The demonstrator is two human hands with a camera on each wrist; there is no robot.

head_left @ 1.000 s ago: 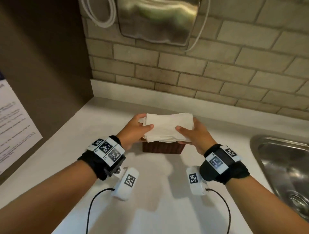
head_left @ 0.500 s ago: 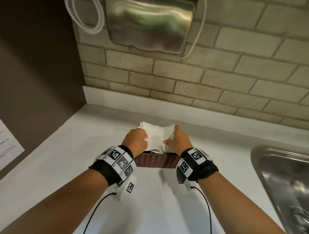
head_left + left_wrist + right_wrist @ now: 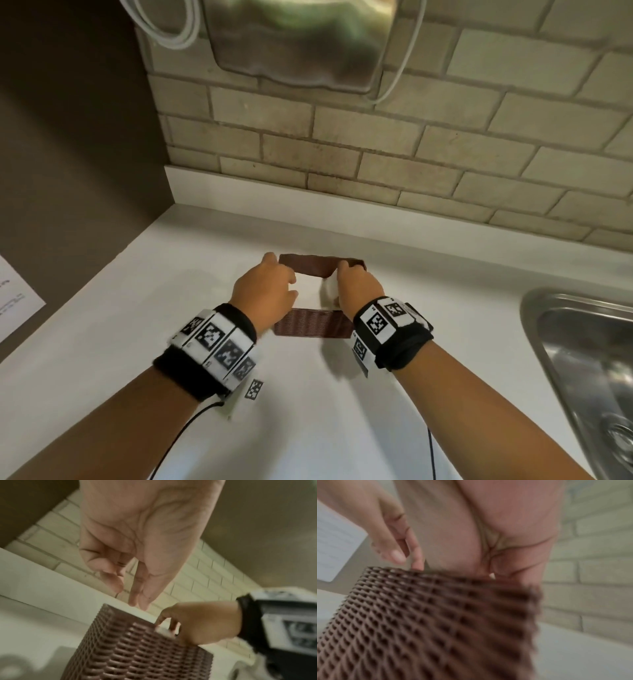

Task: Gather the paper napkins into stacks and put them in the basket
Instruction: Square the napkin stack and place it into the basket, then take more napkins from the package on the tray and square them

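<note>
A brown woven basket (image 3: 313,323) stands on the white counter (image 3: 178,284) near the back wall. White paper napkins (image 3: 327,291) sit inside it, mostly hidden by my hands. My right hand (image 3: 356,287) is at the basket's right end, its fingers curled down over the napkins (image 3: 163,630). My left hand (image 3: 267,291) hangs over the left end with fingers pointing down, holding nothing; its fingertips (image 3: 137,601) are just above the rim. The wrist views show the basket's wall (image 3: 419,615) close up.
A steel sink (image 3: 582,359) is set into the counter at the right. A steel dispenser (image 3: 301,41) and white cables hang on the brick wall behind. A brown side wall with a paper notice (image 3: 13,291) closes the left.
The napkin stack, held above the basket between both hands, has gone down inside it. My left hand has let go; both hands have dropped to the rim.
</note>
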